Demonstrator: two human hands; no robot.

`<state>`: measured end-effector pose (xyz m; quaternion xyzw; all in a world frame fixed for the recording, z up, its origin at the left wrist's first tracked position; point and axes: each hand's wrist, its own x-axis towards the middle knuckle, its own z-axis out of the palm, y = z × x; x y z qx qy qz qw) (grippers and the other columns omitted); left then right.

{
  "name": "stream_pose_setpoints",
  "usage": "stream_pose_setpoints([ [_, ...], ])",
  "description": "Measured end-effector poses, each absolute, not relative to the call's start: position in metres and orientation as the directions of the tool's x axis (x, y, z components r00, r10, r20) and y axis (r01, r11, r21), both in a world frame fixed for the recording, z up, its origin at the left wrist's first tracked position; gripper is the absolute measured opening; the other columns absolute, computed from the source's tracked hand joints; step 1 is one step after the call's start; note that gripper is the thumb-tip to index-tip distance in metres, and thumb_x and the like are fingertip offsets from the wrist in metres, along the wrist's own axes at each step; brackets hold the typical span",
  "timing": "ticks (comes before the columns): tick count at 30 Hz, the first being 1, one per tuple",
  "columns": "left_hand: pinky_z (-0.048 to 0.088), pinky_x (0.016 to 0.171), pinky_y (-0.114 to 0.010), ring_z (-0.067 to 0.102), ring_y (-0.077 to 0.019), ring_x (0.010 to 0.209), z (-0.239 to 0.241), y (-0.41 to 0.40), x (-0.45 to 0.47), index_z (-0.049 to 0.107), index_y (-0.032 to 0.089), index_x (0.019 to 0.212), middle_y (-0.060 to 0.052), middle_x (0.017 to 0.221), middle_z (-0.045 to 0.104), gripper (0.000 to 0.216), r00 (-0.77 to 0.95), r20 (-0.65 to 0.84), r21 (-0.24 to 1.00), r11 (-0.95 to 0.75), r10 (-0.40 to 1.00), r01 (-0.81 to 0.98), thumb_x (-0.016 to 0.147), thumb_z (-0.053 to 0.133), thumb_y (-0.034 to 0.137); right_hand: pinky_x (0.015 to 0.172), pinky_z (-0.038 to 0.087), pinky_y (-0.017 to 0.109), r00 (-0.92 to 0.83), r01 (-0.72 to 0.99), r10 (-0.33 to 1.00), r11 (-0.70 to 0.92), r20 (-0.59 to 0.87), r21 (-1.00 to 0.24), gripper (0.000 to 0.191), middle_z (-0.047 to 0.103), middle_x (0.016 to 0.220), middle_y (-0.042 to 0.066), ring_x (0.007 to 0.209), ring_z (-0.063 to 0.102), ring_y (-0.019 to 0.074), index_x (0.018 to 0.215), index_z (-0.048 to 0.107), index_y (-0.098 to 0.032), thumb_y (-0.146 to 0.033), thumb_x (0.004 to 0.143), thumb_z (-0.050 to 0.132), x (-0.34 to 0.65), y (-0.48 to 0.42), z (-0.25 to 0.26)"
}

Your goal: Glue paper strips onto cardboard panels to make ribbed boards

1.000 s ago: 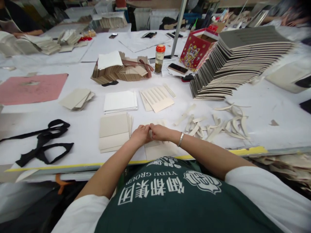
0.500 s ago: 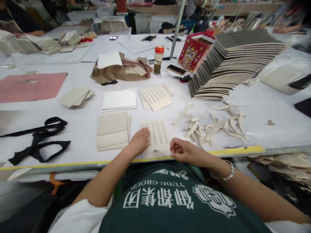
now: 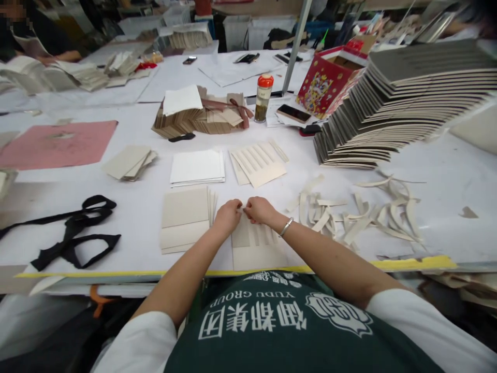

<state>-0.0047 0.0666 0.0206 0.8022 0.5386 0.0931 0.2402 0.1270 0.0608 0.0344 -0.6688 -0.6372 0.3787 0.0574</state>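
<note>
My left hand (image 3: 228,215) and my right hand (image 3: 259,210) meet over the top of a beige card (image 3: 254,256) with raised parallel strips, at the table's front edge. Both hands are closed in a pinch, fingertips almost touching. Something small and pale shows between them, too small to name. Left of the card lies a stack of beige cards (image 3: 185,210). Behind are white sheets (image 3: 198,167) and more strip-covered cards (image 3: 261,161). Loose, curling beige strips (image 3: 326,213) are heaped to the right.
A tall fanned stack of grey boards (image 3: 404,98) rises at the right, beside a red box (image 3: 326,80). A jar with an orange lid (image 3: 263,99) and a phone (image 3: 294,113) stand behind. Black fabric straps (image 3: 73,228) lie left. A person (image 3: 39,39) sits far left.
My right hand has moved up and left from the card's lower right to meet my left hand at its top. My left hand has closed. The view has shifted slightly.
</note>
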Motion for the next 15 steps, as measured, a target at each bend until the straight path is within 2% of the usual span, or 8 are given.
stream_pose_setpoints([
  [5, 0.045, 0.073, -0.026, 0.059, -0.0157, 0.08, 0.026, 0.089, 0.001, 0.051, 0.018, 0.102, -0.002, 0.085, 0.065, 0.036, 0.429, -0.225, 0.485, -0.281, 0.875, 0.828, 0.067, 0.053, 0.009, 0.043, 0.044, 0.021, -0.093, 0.705, 0.807, -0.36, -0.583, -0.611, 0.013, 0.067, 0.069, 0.01, 0.047, 0.059, 0.013, 0.074, 0.059, -0.012, -0.019, 0.075, 0.048, 0.132, 0.073, 0.025],
  [9, 0.044, 0.07, -0.025, 0.06, -0.016, 0.076, 0.028, 0.102, 0.005, 0.051, 0.018, 0.103, 0.0, 0.076, 0.065, 0.039, 0.511, -0.285, 0.451, -0.357, 0.811, 0.818, 0.065, 0.054, 0.008, 0.043, 0.045, 0.021, -0.075, 0.691, 0.774, -0.414, -0.628, -0.593, 0.013, 0.067, 0.069, 0.011, 0.048, 0.06, 0.0143, 0.077, 0.06, -0.011, -0.018, 0.074, 0.051, 0.133, 0.076, 0.024],
  [12, 0.045, 0.072, -0.026, 0.059, -0.0158, 0.077, 0.025, 0.097, 0.004, 0.05, 0.018, 0.105, 0.0, 0.078, 0.064, 0.036, 0.548, -0.24, 0.455, -0.406, 0.802, 0.793, 0.07, 0.05, 0.01, 0.044, 0.045, 0.022, -0.068, 0.699, 0.773, -0.414, -0.63, -0.584, 0.014, 0.067, 0.069, 0.011, 0.048, 0.06, 0.0145, 0.078, 0.061, -0.01, -0.016, 0.073, 0.05, 0.132, 0.077, 0.023],
  [15, 0.044, 0.078, -0.027, 0.057, -0.0155, 0.086, 0.018, 0.079, -0.004, 0.048, 0.018, 0.108, -0.003, 0.089, 0.062, 0.032, 0.544, -0.12, 0.468, -0.436, 0.83, 0.769, 0.077, 0.045, 0.012, 0.046, 0.045, 0.021, -0.077, 0.721, 0.804, -0.364, -0.59, -0.59, 0.015, 0.067, 0.067, 0.009, 0.047, 0.06, 0.0139, 0.078, 0.062, -0.011, -0.015, 0.072, 0.049, 0.131, 0.075, 0.024],
])
